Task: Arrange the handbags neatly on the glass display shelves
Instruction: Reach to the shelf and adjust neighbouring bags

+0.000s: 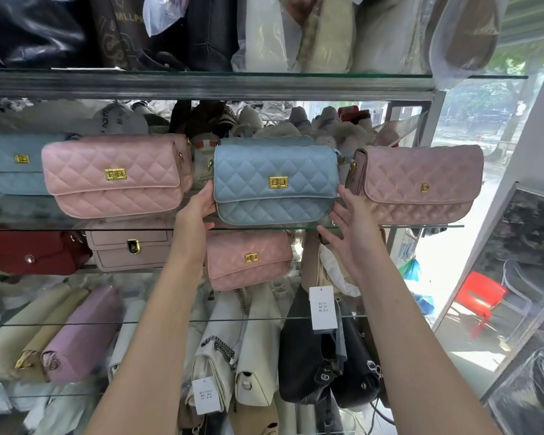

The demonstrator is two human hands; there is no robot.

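On the glass shelf (421,226) stands a blue quilted leather handbag (275,183). Left hand (198,205), at its 8 o'clock, seems to hold it. Right hand (349,227), at 4 o'clock, spreads wide just beside it.

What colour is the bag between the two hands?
Light blue bag, quilted in diamonds, with a gold clasp; seen best in the head view.

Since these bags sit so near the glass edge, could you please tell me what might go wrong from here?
The blue handbag stands at the front edge of the shelf; only the left hand holds it, so it may tip forward. Sliding it right could knock the mauve handbag beside the open right hand.
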